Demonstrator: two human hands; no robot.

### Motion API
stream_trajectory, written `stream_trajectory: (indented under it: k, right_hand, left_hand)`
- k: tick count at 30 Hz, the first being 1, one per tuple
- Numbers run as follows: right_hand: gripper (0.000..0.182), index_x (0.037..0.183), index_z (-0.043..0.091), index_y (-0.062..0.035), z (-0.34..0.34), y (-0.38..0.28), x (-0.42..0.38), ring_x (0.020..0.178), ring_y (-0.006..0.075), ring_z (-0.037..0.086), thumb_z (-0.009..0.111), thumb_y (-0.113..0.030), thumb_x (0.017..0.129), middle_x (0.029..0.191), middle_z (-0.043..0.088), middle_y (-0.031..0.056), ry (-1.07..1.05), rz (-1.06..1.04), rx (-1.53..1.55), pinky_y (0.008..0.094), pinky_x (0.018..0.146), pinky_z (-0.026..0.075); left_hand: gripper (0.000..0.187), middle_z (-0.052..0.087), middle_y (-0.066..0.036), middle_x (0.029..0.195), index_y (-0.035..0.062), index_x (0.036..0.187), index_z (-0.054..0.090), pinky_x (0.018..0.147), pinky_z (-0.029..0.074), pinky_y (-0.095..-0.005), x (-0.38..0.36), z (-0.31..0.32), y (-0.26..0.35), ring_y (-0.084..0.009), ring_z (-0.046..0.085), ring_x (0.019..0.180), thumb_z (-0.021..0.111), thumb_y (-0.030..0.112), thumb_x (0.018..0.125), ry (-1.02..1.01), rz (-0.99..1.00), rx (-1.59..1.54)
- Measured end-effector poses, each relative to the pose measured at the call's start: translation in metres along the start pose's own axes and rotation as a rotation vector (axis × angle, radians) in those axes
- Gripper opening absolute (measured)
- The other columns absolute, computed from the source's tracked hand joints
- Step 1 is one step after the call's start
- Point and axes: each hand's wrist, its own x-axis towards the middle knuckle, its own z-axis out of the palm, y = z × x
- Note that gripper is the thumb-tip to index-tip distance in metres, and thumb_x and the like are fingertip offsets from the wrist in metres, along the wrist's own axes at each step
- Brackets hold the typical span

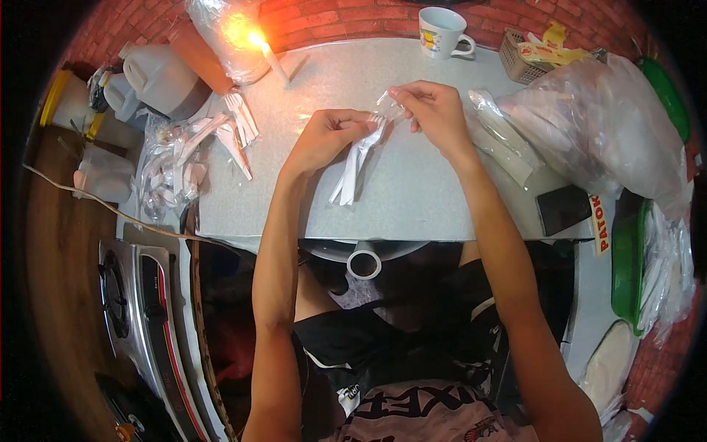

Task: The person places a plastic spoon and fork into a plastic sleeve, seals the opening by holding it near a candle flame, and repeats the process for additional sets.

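Observation:
Over the middle of the white tabletop (317,206), my left hand (328,134) pinches white plastic cutlery (356,166), fork tines showing near the fingertips and the handles pointing toward me. A clear plastic sleeve (390,104) covers the tine end. My right hand (436,114) grips the upper end of that sleeve between thumb and fingers. To the left lie more white plastic forks (240,121), some of them in clear wrap. At the back left a lit candle (274,62) stands on the table, its flame well away from both hands.
A white mug (436,40) stands at the back, near a small basket (521,62). Clear plastic bags (582,118) fill the right side, above a dark flat object (563,209). Jugs (162,81) and bagged utensils (171,173) crowd the left. A gas stove (136,309) sits lower left.

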Motion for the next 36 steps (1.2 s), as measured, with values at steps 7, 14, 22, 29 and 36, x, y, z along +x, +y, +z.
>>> stream_trajectory:
  k: [7, 14, 22, 29, 36]
  right_hand:
    - [0.024, 0.103, 0.076, 0.0002, 0.008, -0.003, -0.003, 0.065, 0.0059, 0.058, 0.080, -0.021, 0.092, 0.079, 0.070, 0.0017, 0.088, -0.071, -0.096, 0.0221, 0.048, 0.043]
    - [0.019, 0.104, 0.075, -0.0021, 0.012, -0.004, -0.008, 0.069, 0.0097, 0.065, 0.079, -0.015, 0.090, 0.088, 0.075, 0.0064, 0.061, -0.159, -0.109, 0.0250, 0.057, 0.052]
    - [0.014, 0.099, 0.074, -0.0033, 0.012, -0.008, -0.016, 0.078, 0.0119, 0.067, 0.078, -0.009, 0.087, 0.092, 0.071, 0.0052, -0.077, -0.486, -0.405, 0.0263, 0.067, 0.054]
    - [0.012, 0.095, 0.074, -0.0059, 0.015, -0.007, -0.021, 0.080, 0.0200, 0.068, 0.079, -0.008, 0.084, 0.093, 0.070, 0.0065, -0.187, -0.515, -0.536, 0.0317, 0.072, 0.055]
    - [0.010, 0.093, 0.076, -0.0102, 0.013, -0.008, -0.022, 0.087, 0.0243, 0.069, 0.078, -0.016, 0.085, 0.093, 0.070, 0.0038, -0.256, -0.524, -0.613, 0.0365, 0.078, 0.055]
  left_hand:
    - [0.034, 0.075, -0.005, 0.087, 0.0006, 0.114, 0.075, 0.069, 0.050, -0.0229, 0.005, 0.006, -0.006, -0.0081, 0.060, 0.072, 0.085, 0.018, 0.086, 0.100, 0.171, 0.074]
    - [0.029, 0.066, -0.002, 0.076, 0.0036, 0.101, 0.072, 0.066, 0.048, -0.0238, -0.001, 0.018, 0.002, -0.0084, 0.055, 0.068, 0.088, 0.017, 0.082, 0.301, 0.472, 0.509]
    - [0.011, 0.057, 0.001, 0.071, 0.0031, 0.085, 0.061, 0.063, 0.046, -0.0256, -0.002, -0.014, -0.007, -0.0069, 0.054, 0.068, 0.071, 0.005, 0.089, 0.133, 0.279, 0.318]
    - [0.013, 0.063, -0.001, 0.085, 0.0020, 0.093, 0.064, 0.072, 0.047, -0.0232, -0.006, -0.033, -0.003, -0.0077, 0.059, 0.079, 0.062, -0.006, 0.083, 0.135, 0.327, 0.148]
    - [0.011, 0.067, -0.004, 0.093, -0.0023, 0.100, 0.068, 0.082, 0.051, -0.0265, -0.004, -0.021, -0.007, -0.0109, 0.060, 0.088, 0.060, -0.005, 0.093, -0.027, 0.286, 0.294]
